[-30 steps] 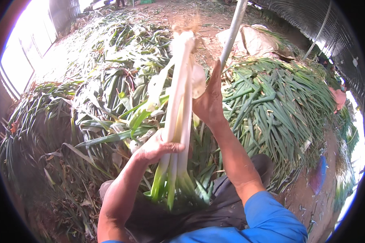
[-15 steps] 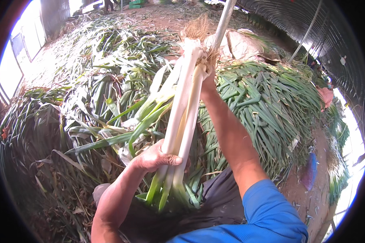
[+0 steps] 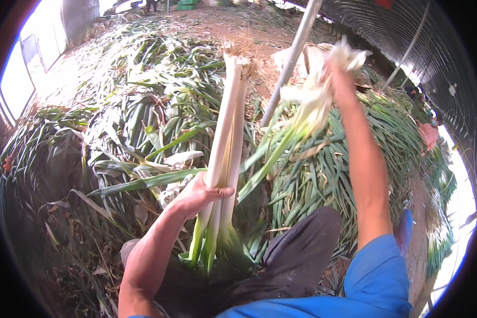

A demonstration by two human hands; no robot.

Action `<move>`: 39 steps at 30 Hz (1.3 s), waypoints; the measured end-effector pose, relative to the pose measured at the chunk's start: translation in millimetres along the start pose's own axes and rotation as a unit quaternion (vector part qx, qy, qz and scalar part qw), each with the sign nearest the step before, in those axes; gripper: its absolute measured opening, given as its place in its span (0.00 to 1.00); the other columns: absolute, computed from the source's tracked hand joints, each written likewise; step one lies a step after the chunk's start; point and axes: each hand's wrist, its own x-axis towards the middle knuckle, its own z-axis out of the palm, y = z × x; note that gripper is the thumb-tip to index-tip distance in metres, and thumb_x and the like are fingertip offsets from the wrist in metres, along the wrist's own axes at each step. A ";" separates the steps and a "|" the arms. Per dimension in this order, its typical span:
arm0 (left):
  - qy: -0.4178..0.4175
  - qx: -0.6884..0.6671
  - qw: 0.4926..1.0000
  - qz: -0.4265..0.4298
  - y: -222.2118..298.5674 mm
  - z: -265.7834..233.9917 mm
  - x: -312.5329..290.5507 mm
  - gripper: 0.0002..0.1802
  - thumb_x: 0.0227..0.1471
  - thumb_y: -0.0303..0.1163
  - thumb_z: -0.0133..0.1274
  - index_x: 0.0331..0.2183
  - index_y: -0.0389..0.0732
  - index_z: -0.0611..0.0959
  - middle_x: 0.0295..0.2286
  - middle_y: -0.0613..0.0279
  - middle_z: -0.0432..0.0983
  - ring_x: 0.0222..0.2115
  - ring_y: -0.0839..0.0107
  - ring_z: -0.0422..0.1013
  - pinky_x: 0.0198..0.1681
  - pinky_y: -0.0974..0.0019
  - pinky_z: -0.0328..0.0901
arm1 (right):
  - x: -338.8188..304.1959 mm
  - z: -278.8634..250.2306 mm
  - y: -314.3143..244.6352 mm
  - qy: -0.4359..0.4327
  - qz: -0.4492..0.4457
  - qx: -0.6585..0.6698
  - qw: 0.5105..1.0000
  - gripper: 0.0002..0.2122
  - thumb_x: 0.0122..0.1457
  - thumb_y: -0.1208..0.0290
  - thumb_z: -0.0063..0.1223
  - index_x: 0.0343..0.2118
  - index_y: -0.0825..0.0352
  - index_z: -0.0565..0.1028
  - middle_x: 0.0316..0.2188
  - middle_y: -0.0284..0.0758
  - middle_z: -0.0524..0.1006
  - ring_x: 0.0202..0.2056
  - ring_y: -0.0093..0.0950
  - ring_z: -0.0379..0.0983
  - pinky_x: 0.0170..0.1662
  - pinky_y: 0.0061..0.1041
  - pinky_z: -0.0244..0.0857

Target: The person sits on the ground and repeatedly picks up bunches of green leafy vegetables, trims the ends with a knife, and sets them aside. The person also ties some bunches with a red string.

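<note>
The stalks [image 3: 221,127], roots [image 3: 237,49] up, stand tilted left of the pole [image 3: 296,52]. The left hand [image 3: 206,193] grips around their lower part; a firm but soft hold should avoid bruises. Right of the pole, the right hand [image 3: 339,73], blurred, grips pale leaves [image 3: 314,110]; better to draw these well clear. Lower right of the pole lies the heap [image 3: 320,177].

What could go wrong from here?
Only the left hand grips the white stalks, so they might tip or slip. The pale leaves in the blurred right hand appear near the metal pole and could catch it, or drop onto the green heap.
</note>
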 end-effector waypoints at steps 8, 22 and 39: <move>0.180 0.085 0.979 -0.035 7.9 -7.0 20.8 0.15 0.52 0.33 0.63 0.40 0.35 0.83 0.30 0.63 0.80 0.30 0.73 0.75 0.37 0.63 0.69 | -330.9 5.6 166.2 -0.549 -0.249 -0.609 0.515 0.08 0.53 0.66 0.56 0.32 0.58 0.85 0.34 0.31 0.81 0.43 0.31 0.75 0.44 0.38 0.65; 0.212 0.150 0.966 -0.007 -6.7 -8.8 42.6 0.16 0.49 0.38 0.63 0.37 0.36 0.86 0.27 0.56 0.82 0.30 0.66 0.78 0.37 0.61 0.70 | 1.9 136.1 97.5 -0.383 0.042 -0.358 0.850 0.25 0.50 0.61 0.67 0.49 0.68 0.74 0.39 0.44 0.80 0.37 0.32 0.78 0.39 0.31 0.73; 0.064 0.148 0.980 0.118 -38.5 18.7 62.4 0.20 0.48 0.36 0.64 0.42 0.37 0.83 0.33 0.53 0.83 0.37 0.64 0.79 0.43 0.60 0.72 | -215.7 137.1 -22.8 -0.535 -0.523 -0.508 0.427 0.22 0.42 0.66 0.67 0.44 0.64 0.79 0.36 0.40 0.81 0.44 0.37 0.77 0.60 0.40 0.60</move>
